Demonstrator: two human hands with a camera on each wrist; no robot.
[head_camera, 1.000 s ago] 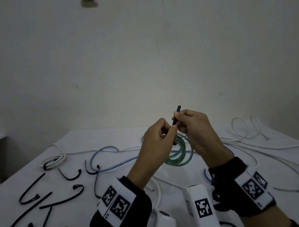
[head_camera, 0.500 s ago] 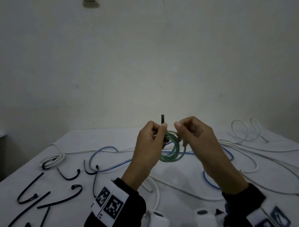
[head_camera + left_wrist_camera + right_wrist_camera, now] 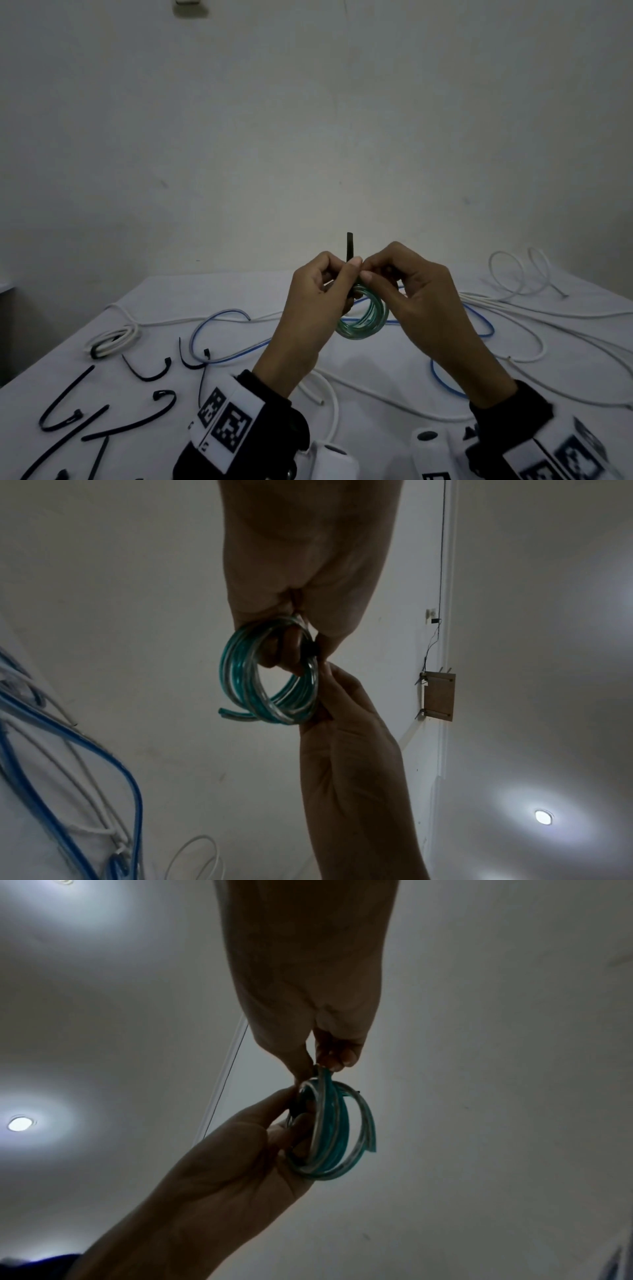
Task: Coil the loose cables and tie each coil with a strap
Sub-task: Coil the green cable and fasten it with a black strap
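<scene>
The left hand is up in the air over the table, and its fingers are curled through a small green coil, holding it tight. A black strap goes round the coil near the top, and its loose end sticks straight up above the thumbs. The left thumb and finger pinch the strap where it meets the coil. The right hand is just beside the left, so close that the fingertips touch. Its thumb and fingers pinch the top of the coil too, right by the strap. The coil hangs down between both hands, off the table. One cut end of the green cable pokes out at the bottom of the ring in the left wrist view. Under the hands, a blue cable lies in loose loops on the white table. Long white cables lie loose on the right side and run across the table. Far on the left there is a small white coil with a dark strap round it. Near the front left edge lie more black straps, some bent like hooks, some nearly straight. Behind the table is a plain wall.
</scene>
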